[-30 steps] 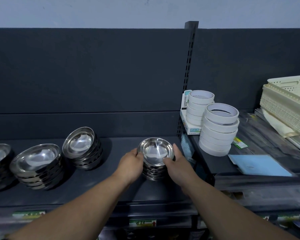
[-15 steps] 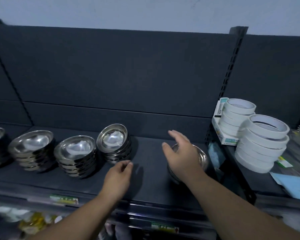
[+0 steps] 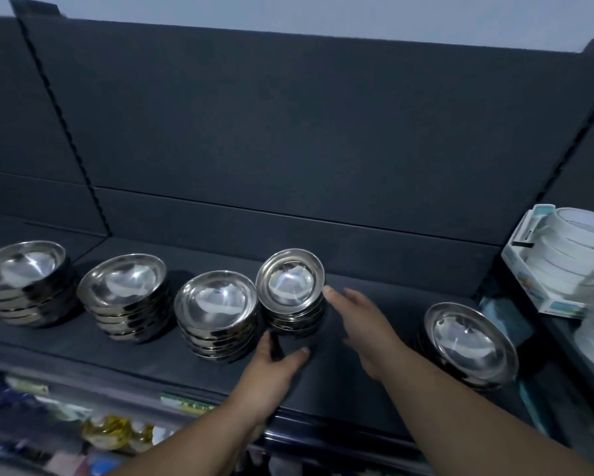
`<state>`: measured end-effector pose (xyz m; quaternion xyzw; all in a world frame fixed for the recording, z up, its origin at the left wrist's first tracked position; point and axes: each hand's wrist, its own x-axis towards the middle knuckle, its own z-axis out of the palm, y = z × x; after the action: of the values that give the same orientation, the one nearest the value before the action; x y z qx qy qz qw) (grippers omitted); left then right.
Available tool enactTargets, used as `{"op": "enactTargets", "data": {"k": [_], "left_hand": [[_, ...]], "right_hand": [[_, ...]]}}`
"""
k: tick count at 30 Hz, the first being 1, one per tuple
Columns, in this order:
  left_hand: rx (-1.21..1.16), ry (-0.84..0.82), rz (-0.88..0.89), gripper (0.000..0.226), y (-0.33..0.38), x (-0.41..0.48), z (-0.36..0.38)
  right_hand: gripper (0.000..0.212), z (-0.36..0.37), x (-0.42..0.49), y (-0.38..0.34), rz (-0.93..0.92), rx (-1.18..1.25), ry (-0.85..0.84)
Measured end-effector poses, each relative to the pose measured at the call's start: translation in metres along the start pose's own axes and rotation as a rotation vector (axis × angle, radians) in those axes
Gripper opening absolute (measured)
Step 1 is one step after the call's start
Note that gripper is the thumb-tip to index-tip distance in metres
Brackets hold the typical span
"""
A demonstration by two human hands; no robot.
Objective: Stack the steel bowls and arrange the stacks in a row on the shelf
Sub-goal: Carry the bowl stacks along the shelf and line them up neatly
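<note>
Several stacks of steel bowls stand on the dark shelf point(image 3: 151, 352). From the left: one stack point(image 3: 24, 273), a second point(image 3: 124, 290), a third point(image 3: 216, 307), then a smaller, tilted stack point(image 3: 290, 285) leaning close against the third. Apart at the right stands another stack point(image 3: 470, 341). My left hand point(image 3: 275, 365) is just in front of the tilted stack with fingers spread, holding nothing. My right hand point(image 3: 364, 321) reaches in from the right, its fingertips at that stack's right side, fingers straight.
White tape rolls point(image 3: 570, 259) and a small box sit on the neighbouring shelf at the right, beyond a slotted upright point(image 3: 515, 228). Price labels point(image 3: 185, 403) line the shelf's front edge. Packaged goods point(image 3: 110, 431) lie on the shelf below.
The view has swung left. Both hands have left the right-hand stack and moved left to the small tilted stack; the right hand now touches its side.
</note>
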<state>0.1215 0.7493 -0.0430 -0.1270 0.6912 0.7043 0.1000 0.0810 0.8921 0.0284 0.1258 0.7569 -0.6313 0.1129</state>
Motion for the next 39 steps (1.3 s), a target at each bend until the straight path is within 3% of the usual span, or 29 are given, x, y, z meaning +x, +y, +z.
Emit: {"op": "enactTargets", "data": {"k": [2, 4, 7, 11, 15, 27, 39], "left_hand": [[-0.059, -0.013, 0.007, 0.073, -0.002, 0.007, 0.003], [-0.129, -0.024, 0.010, 0.086, -0.004, 0.014, 0.004], [-0.195, 0.006, -0.013, 0.095, -0.007, 0.022, 0.006], [-0.212, 0.029, 0.031, 0.075, -0.009, 0.028, 0.009], [-0.189, 0.014, 0.067, 0.070, -0.012, 0.031, 0.007], [-0.089, -0.122, 0.084, 0.050, -0.002, 0.014, -0.001], [0.055, -0.213, -0.058, 0.019, 0.007, -0.007, -0.005]], "right_hand": [[0.080, 0.007, 0.010, -0.002, 0.032, 0.034, 0.003], [0.087, 0.012, 0.019, -0.006, 0.063, 0.069, -0.008], [0.080, 0.019, 0.029, -0.009, 0.112, 0.108, -0.044], [0.054, 0.027, 0.043, -0.005, 0.130, 0.084, -0.059], [0.037, 0.029, 0.046, -0.006, 0.119, 0.030, 0.006], [0.034, -0.010, 0.017, 0.002, 0.167, 0.207, 0.150], [0.032, -0.024, -0.015, 0.021, 0.182, 0.212, 0.187]]}}
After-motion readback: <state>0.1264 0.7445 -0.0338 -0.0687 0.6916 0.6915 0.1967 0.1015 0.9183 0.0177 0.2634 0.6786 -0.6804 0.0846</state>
